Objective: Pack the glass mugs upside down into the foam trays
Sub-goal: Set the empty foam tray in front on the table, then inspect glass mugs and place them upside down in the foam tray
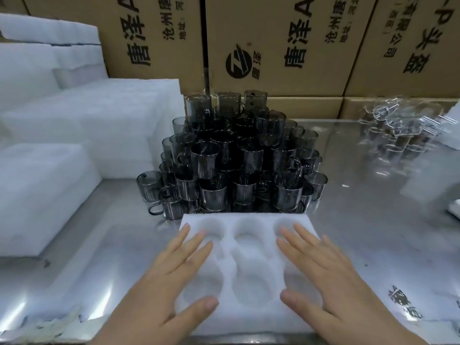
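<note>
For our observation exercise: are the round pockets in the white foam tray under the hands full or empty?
Empty: each visible pocket of the white foam tray shows bare foam; the dark glass mugs stand stacked behind it.

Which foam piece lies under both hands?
The foam tray with round pockets, just before the dark mug pile; the other foam blocks are stacked at the left.
</note>
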